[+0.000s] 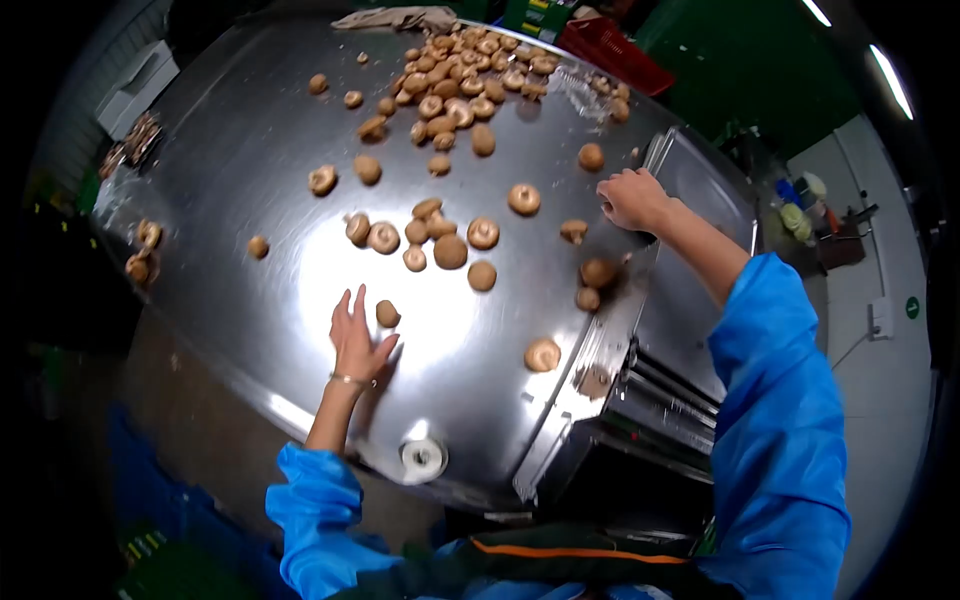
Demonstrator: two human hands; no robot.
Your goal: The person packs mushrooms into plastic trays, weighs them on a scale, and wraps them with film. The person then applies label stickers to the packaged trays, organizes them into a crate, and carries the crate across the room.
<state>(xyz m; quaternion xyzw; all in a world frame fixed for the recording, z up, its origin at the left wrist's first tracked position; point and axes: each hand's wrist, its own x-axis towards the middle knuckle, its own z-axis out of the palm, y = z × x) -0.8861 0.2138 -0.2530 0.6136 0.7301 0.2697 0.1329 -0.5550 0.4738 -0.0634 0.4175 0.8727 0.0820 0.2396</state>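
Observation:
Brown mushrooms lie loose over a shiny metal table (200, 290). My left hand (352, 340), fingers spread, is beside a small mushroom (388, 314) near the front edge, holding nothing. My right hand (632, 198) is over the right part of the table with its fingers curled together; whatever they hold, if anything, is hidden. Just above it lies a mushroom (591, 157), and below it a smaller one (573, 231). Several mushrooms (450, 251) are grouped mid-table, and a large pile (455, 85) covers the far end.
A metal machine (655, 400) with rails adjoins the table's right side. A white roll (423, 458) stands at the front edge. Beyond the far edge is a red crate (615, 52). Clear plastic (585, 92) lies near the pile, and a cloth (398, 18) at the back.

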